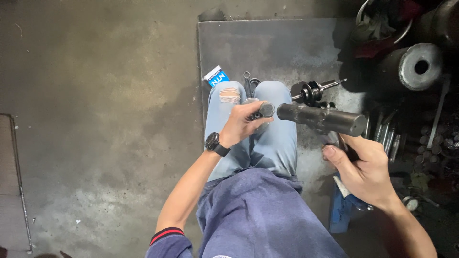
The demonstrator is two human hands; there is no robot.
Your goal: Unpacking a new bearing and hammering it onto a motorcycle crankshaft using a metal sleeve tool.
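Note:
My left hand (241, 125) is closed around a small dark cylindrical part (260, 111) held over my knees. My right hand (366, 169) grips the handle of a heavy dark metal hammer (321, 118), whose long cylindrical head points left, its face a short gap from the small part. I wear light blue ripped jeans, a blue sweatshirt and a black wristwatch (215, 143) on the left wrist.
A grey steel plate (277, 45) lies on the concrete floor under my legs. On it rest a black shaft with a pulley (313, 91), a wrench (248, 82) and a small blue and white box (216, 76). Large steel cylinders (418, 67), rods and tools crowd the right.

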